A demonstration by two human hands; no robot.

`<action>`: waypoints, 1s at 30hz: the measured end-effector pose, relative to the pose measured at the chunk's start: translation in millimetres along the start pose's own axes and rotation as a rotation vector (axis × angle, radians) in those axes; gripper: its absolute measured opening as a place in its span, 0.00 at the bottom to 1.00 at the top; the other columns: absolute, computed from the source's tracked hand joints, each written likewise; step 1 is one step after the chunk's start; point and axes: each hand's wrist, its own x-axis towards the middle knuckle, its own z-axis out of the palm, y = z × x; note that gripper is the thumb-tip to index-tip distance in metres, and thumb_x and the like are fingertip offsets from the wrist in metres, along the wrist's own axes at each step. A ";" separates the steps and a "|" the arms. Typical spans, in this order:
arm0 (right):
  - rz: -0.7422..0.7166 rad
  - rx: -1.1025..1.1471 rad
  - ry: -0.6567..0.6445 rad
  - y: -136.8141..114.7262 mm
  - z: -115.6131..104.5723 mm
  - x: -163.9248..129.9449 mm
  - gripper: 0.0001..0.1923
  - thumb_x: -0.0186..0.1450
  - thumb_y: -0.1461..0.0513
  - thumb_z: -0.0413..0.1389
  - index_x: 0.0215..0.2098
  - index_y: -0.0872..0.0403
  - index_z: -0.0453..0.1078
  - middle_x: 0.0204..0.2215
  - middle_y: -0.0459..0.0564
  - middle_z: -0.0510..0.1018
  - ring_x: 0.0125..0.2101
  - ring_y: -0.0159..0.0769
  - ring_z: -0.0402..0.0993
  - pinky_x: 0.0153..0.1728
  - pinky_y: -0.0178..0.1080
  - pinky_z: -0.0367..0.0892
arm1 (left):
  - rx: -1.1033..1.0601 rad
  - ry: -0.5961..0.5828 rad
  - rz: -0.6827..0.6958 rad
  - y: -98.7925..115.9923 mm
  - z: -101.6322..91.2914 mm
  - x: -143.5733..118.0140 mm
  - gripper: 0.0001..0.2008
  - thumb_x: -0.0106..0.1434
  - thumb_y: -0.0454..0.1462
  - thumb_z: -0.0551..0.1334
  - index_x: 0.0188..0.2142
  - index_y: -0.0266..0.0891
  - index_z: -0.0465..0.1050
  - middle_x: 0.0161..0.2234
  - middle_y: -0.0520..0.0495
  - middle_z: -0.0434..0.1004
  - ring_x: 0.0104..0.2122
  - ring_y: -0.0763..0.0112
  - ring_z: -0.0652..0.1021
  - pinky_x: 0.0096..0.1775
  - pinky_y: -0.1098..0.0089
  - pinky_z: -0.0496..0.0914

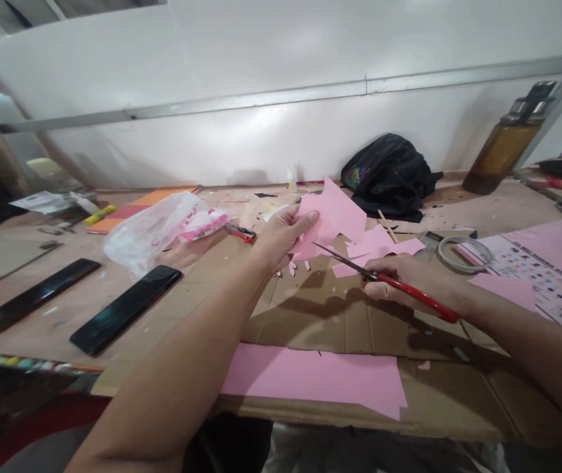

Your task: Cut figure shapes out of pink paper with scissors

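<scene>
Left hand [285, 240]: grip closed on cut pink paper [342, 209], thumb on top, sheet raised over mid-bench. Right hand [401, 279]: grip closed around red-handled scissors [421, 301], blades pointing left, tips near paper's lower edge, by left hand; can't tell if blades are parted. Both hands above cardboard [320, 322], which runs to bench [29, 345] front edge. Pink strip [310, 376] lies along cardboard's front edge. Small pink scraps [292, 268] under left hand. Two phones, left phone [39, 293] and right phone [125, 309], near bench's front left corner. Clear plastic bag [145, 230] behind right phone, utility knife [242, 233] just beside it. Black pouch [392, 174] at back edge, right of middle; amber bottle [500, 148] at back right corner. Clear ring [465, 254] near right edge, beside printed sheet [551, 276].
</scene>
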 end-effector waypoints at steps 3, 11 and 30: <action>0.004 0.007 0.011 0.3 0.7 0.2 0.19 0.69 0.48 0.53 0.42 0.53 0.78 0.34 0.50 0.83 0.32 0.40 0.76 0.32 0.36 0.66 | -0.010 -0.014 0.017 -2.3 -2.2 2.1 0.19 0.49 0.46 0.77 0.33 0.38 0.75 0.25 0.52 0.78 0.19 0.75 0.73 0.19 0.75 0.66; 0.001 0.008 0.005 0.9 1.0 0.8 0.21 0.70 0.47 0.52 0.45 0.52 0.78 0.37 0.51 0.83 0.34 0.42 0.77 0.34 0.37 0.67 | 0.009 -0.030 0.036 -7.3 -5.3 5.4 0.18 0.50 0.47 0.76 0.34 0.39 0.76 0.25 0.53 0.76 0.20 0.75 0.73 0.21 0.75 0.67; 0.030 0.072 -0.018 0.2 2.7 0.3 0.21 0.67 0.46 0.55 0.41 0.53 0.78 0.35 0.49 0.83 0.32 0.41 0.76 0.32 0.36 0.65 | 0.030 -0.049 0.025 -9.8 -8.0 6.9 0.19 0.52 0.47 0.75 0.35 0.40 0.75 0.23 0.54 0.74 0.14 0.77 0.70 0.14 0.75 0.62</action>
